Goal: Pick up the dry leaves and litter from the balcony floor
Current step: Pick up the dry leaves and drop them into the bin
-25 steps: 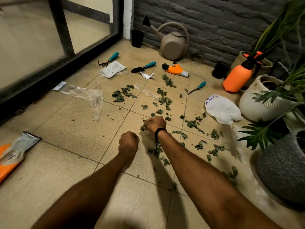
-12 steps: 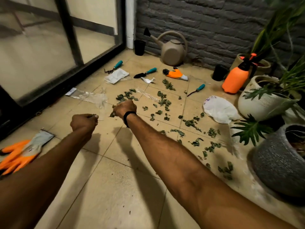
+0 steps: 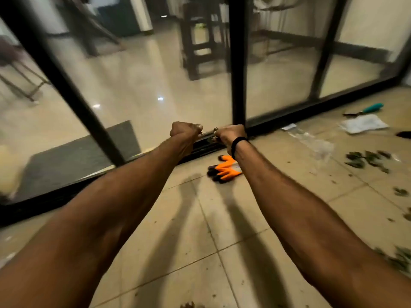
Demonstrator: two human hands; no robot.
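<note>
Both arms reach forward toward the sliding door track (image 3: pixel 200 147). My left hand (image 3: pixel 185 131) is a closed fist; what it holds is hidden. My right hand (image 3: pixel 229 134), with a black wristband, grips a few dry leaves (image 3: pixel 213 135) that poke out of the fist on its left side. The two fists almost touch above the track. More dry leaves (image 3: pixel 367 160) lie scattered on the beige tiles at the right, and another clump (image 3: pixel 400 258) sits at the right edge.
Orange gloves (image 3: pixel 224 168) lie on the tiles just below my right wrist. A clear plastic bag (image 3: pixel 315 143), a white paper piece (image 3: pixel 362 123) and a teal-handled tool (image 3: pixel 369 108) lie at the right. Black-framed glass doors (image 3: pixel 238 63) stand ahead, a dark mat (image 3: pixel 77 152) behind them.
My view has swung left from the plant corner to the glass doors. Both fists moved left with it and came together over the door track, the right still gripping leaves.
</note>
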